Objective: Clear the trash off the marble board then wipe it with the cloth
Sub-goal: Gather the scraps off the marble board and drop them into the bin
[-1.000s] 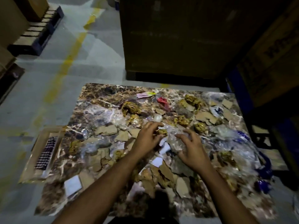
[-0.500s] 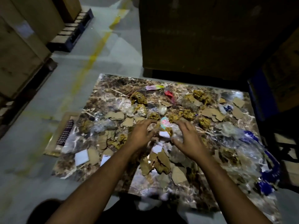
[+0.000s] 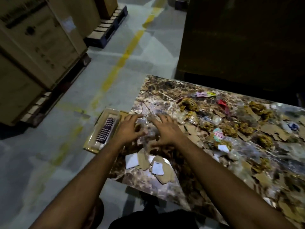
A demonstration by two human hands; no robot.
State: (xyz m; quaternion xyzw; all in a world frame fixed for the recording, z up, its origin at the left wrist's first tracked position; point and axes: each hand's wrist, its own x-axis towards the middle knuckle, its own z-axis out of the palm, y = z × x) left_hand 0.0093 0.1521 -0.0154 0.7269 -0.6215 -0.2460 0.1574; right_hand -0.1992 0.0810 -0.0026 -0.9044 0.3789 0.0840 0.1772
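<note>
The brown veined marble board (image 3: pixel 158 90) lies on the floor, littered with cardboard scraps (image 3: pixel 274 131), yellow-brown crumpled wads (image 3: pixel 188 104), white paper pieces (image 3: pixel 132 160) and clear plastic film (image 3: pixel 146 128). My left hand (image 3: pixel 127 129) and my right hand (image 3: pixel 166 130) hover side by side over the board's left part, fingers spread and slightly bent around a clump of clear plastic; whether they touch it is blurred. A checked cloth (image 3: pixel 105 131) lies in a flat tray (image 3: pixel 105 116) just left of the board.
Large cardboard boxes (image 3: pixel 36 47) on pallets stand at the left. A dark tall crate (image 3: pixel 239 38) rises behind the board. A yellow line (image 3: pixel 125 52) runs along the grey concrete floor between them.
Both hands moved from the middle of the board to its left part near the tray. The view swung left, so the board now sits at the right.
</note>
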